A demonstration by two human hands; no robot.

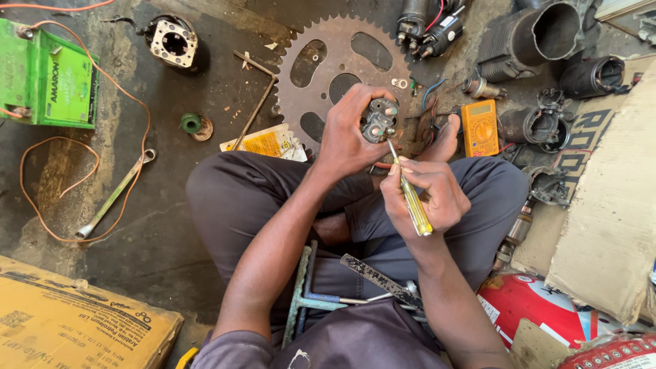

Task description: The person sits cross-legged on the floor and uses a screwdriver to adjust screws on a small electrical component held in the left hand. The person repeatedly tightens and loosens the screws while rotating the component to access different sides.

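Above crossed legs in dark grey trousers (pixel 260 198), on a stained concrete floor (pixel 157 232): left hand (pixel 347 137) closed around a small grey metal electrical part with copper contacts (pixel 379 121), held up over the knees. Right hand (pixel 427 191) gripping a yellow-handled screwdriver (pixel 412 198), fingers wrapped round the handle, thin metal shaft angled up and left, tip touching the lower edge of the held part.

Just beyond the hands, flat on the floor: large rusty toothed sprocket wheel with oval cut-outs (pixel 321 68). Right of it, near the right foot: orange handheld multimeter (pixel 480 126), with blue and red wires beside it. Further right and toward the far edge of the floor: several dark cylindrical motor housings (pixel 540 34).

Far left: bright green rectangular battery (pixel 51 78), with a thin orange wire (pixel 82 198) looping from it across the floor. Inside that loop: long silver spanner (pixel 113 195), lying aslant. Near the left knee: small green spool (pixel 191 123) and a yellow printed packet (pixel 266 142). Far edge, left of the sprocket: round black motor end with a square metal plate (pixel 174 42).

Near left corner: flat yellow-brown cardboard box (pixel 75 321). Across the lap: greenish cross-shaped wrench (pixel 304 294) and a dark flat file (pixel 379 277). Right side: torn brown cardboard sheet (pixel 608 225) and a red and white round container (pixel 529 304).
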